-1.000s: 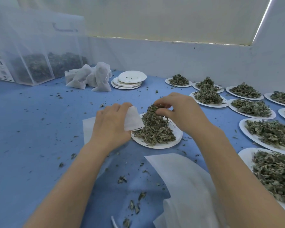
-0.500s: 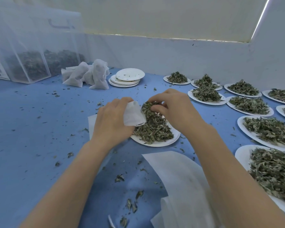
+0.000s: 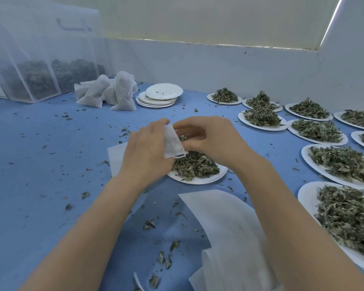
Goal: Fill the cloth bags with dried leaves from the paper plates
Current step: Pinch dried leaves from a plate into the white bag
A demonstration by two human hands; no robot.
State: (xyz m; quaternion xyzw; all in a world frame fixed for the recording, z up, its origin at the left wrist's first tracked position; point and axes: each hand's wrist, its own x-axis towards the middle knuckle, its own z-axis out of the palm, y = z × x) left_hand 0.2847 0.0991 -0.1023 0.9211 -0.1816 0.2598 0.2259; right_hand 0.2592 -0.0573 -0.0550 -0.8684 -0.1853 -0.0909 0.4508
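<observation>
Your left hand (image 3: pixel 144 150) grips a small white cloth bag (image 3: pixel 172 141) of soft, fine-woven fabric, its mouth turned toward your right hand (image 3: pixel 210 139), whose curled fingers pinch crumbly dried leaves (image 3: pixel 183 138) at the opening. Both hover just above a round paper plate (image 3: pixel 198 180) heaped with brittle grey-green leaves on the blue table (image 3: pixel 40 164). Beyond that plate lie lumpy filled bags (image 3: pixel 107 93) beside stacked empty plates (image 3: pixel 160 95); to its right, more heaped plates (image 3: pixel 317 133).

Herb-packing workroom: leaf-heaped paper plates (image 3: pixel 332 179), filled bags (image 3: pixel 107 94).
</observation>
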